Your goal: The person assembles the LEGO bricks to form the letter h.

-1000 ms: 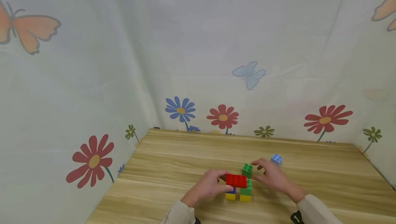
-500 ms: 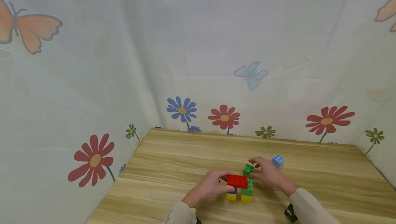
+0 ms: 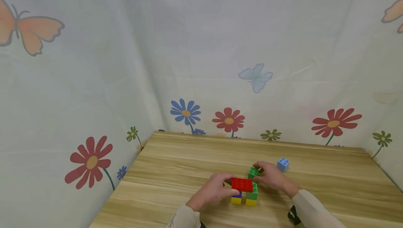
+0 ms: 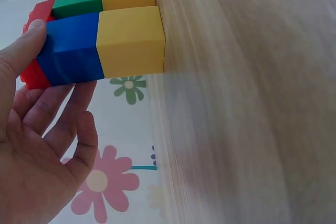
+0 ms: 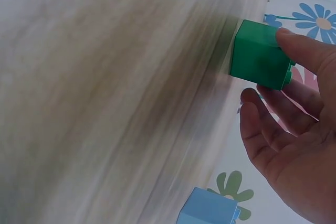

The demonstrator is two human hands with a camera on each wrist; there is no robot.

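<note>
A red building brick [image 3: 241,185] spans two short stacks: a blue brick [image 4: 72,48] on a yellow brick [image 4: 131,41], and a green brick [image 3: 252,195] on another yellow brick [image 3: 251,202]. With thumb and fingers, my left hand [image 3: 214,188] grips the red brick's left end; the thumb also lies against the blue brick's upper edge. Just behind the stacks, a separate green brick [image 5: 258,55] stands on the table. My right hand [image 3: 273,176] pinches it between thumb and fingers, the remaining fingers loosely bent below in the right wrist view.
A light blue brick [image 3: 283,164] stands on the wooden table [image 3: 189,154], behind and to the right of my right hand. White cloth walls [image 3: 201,46] with printed flowers and butterflies rise along the back and sides of the table.
My right hand has come left to the separate green brick, its thumb and fingers closing from apart to a pinch on it. The left hand and the stacks have stayed put.
</note>
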